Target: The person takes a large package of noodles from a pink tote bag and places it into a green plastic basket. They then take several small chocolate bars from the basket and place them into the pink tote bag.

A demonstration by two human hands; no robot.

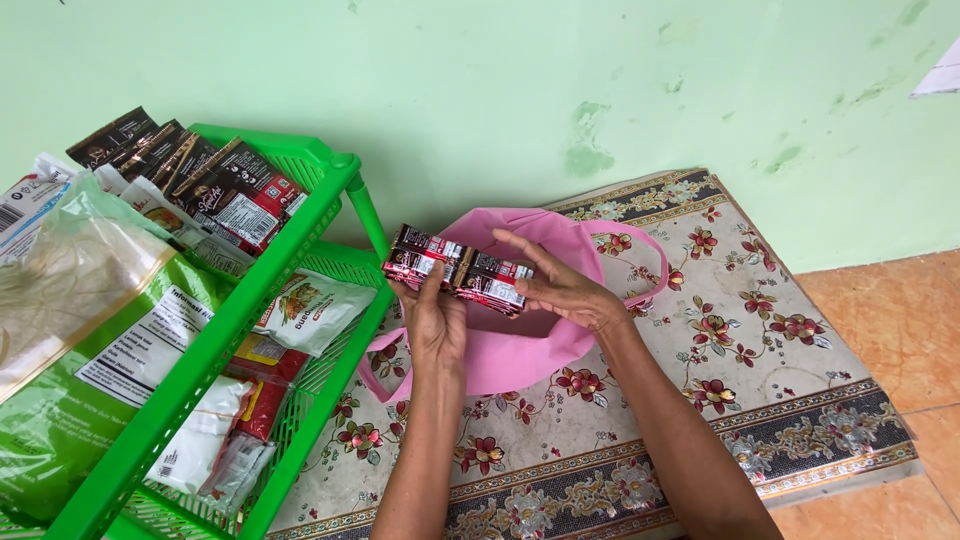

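My left hand (435,322) and my right hand (560,288) together hold a strip of dark red and black sachets (458,269) just above the mouth of a pink cloth bag (520,350). The left hand grips the strip from below at its left end. The right hand's fingers lie along the strip's right side and top. The bag rests on a cream floral mat (640,420) on the floor.
A green plastic rack (255,290) stands at the left. Its top shelf holds dark sachet strips (190,170) and a large green-and-clear packet (80,330); the lower shelf holds smaller packets (310,310). Behind is a pale green wall (560,90); orange floor tiles (900,320) at right.
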